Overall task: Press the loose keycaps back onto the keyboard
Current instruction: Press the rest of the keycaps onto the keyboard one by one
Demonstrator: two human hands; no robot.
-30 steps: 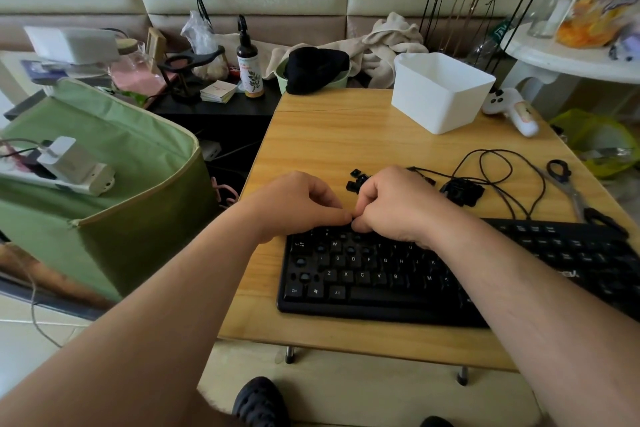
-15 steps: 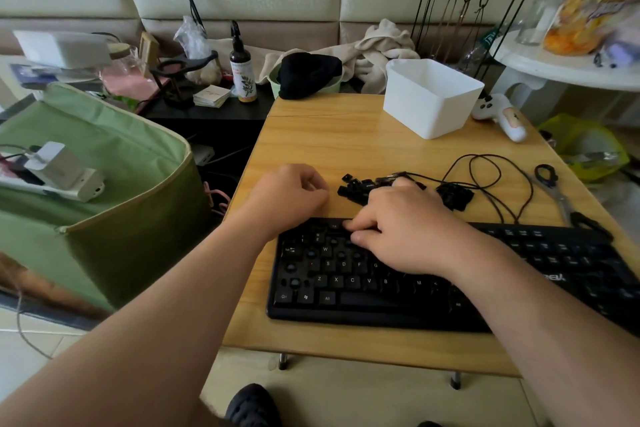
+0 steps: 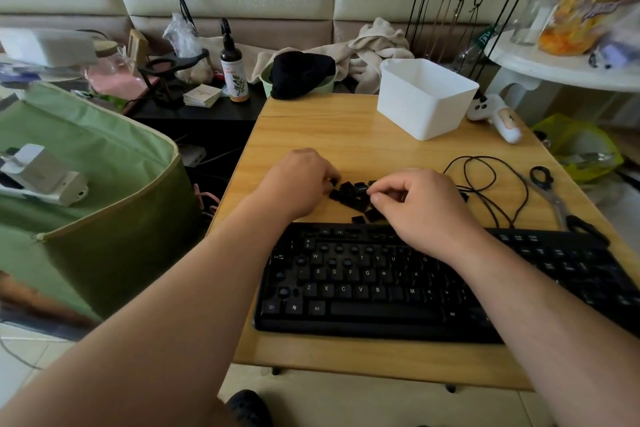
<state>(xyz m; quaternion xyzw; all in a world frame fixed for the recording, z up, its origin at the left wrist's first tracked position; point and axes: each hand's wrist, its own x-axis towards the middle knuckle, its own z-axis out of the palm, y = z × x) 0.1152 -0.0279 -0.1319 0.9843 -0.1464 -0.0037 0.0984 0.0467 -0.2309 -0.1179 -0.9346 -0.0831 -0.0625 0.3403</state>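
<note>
1. Many small black keycaps lay in a heap on the wooden table, just behind the black keyboard and between the two hands.
2. Each cap looked light, hard and a bit slippery, so I think it was best pinched by its sides with two fingertips, then pushed straight down on its post.
3. They were little dark squares, some tipped over. One near the middle showed pale writing on top.
4. Round bare posts showed in the keyboard's upper left rows, so plenty of caps were still missing.
5. His or her left hand had its fingers curled at the edge of the heap and seemed to pinch a cap, though the view was poor.
6. Fingers of the right hand were bent over the heap's other side; I could not tell if they held one.
</note>
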